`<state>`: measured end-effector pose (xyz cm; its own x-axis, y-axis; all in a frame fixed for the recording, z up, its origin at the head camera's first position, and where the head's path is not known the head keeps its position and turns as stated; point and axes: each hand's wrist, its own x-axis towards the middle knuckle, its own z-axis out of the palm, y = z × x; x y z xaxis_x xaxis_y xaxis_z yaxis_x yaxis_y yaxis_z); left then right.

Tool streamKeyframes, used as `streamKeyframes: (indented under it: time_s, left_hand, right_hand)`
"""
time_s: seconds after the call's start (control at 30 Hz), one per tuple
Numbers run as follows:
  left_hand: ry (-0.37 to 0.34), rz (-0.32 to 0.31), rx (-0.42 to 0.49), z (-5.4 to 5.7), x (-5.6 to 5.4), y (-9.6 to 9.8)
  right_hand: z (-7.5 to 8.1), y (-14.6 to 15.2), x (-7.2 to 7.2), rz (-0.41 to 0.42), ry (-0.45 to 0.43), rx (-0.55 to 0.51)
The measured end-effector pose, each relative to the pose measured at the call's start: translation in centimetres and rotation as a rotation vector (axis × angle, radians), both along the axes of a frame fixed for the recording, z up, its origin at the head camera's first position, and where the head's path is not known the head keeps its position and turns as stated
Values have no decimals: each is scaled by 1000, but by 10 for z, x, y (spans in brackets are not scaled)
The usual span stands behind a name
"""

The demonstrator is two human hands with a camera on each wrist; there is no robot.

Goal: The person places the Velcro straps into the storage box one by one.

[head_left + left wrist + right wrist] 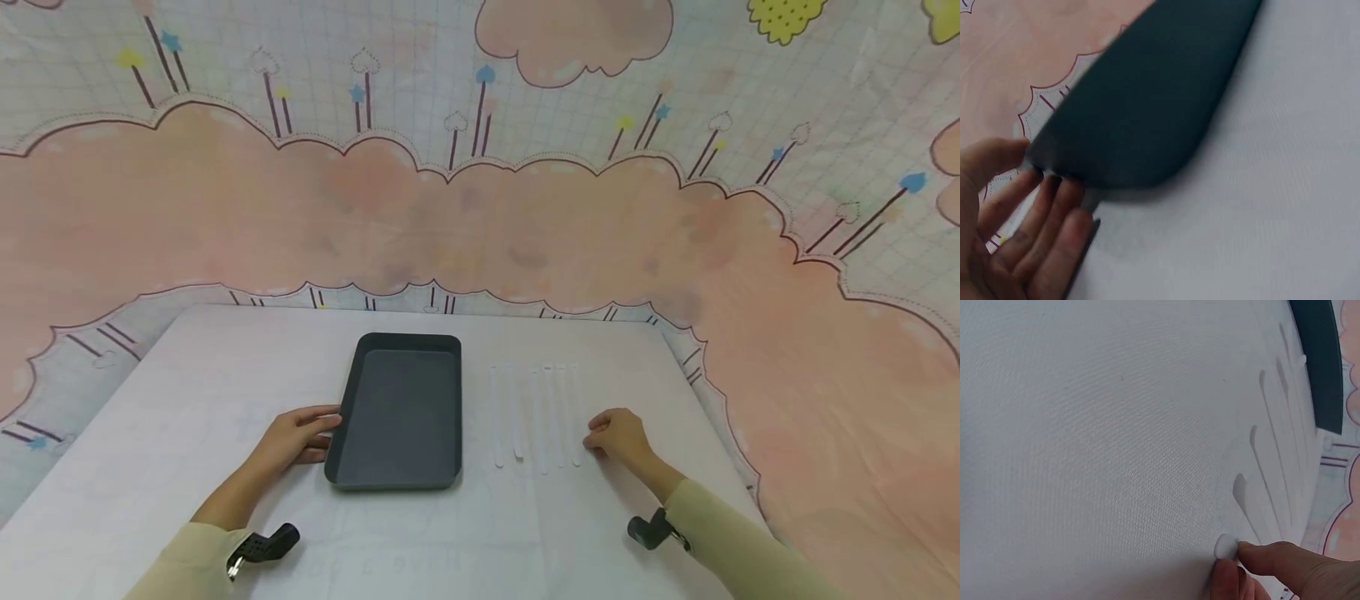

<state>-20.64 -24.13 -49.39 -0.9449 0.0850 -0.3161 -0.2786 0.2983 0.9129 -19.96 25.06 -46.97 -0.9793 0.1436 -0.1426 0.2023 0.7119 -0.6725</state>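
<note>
A dark grey rectangular tray lies on the white-covered table. My left hand is at its left side, with thumb and fingertips gathered at the rim. In the left wrist view the same tray fills the upper middle, its rim by the fingertips. To the right of the tray lie several thin white sticks, side by side and pointing away from me. Just right of this row, my right hand pinches the rounded end of a white stick between thumb and finger; the rest of that stick is mostly hidden.
The table is covered in white cloth, on which the sticks barely stand out. A patterned cloth with pink cloud shapes hangs behind and around it. Black wrist cameras are worn at both sleeves.
</note>
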Motion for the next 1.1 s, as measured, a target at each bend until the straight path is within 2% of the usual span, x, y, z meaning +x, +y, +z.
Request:
streamKeyframes:
  time_s: [0.17,0.37,0.73,1.1]
  left_hand:
    - [-95,30,34,6,-1,-1]
    - [-141,41,71,13,-1,2]
    - [-153,35,75,18,9,5]
    - [-125,22,151,17,32,8]
  right_hand:
    - [3,-3,-2,-12,-29,0]
    - [5,-5,-2,-14,-46,24]
    - [4,-4,-3,-15,-42,31]
    - [4,-2,-5,-18,-55,32]
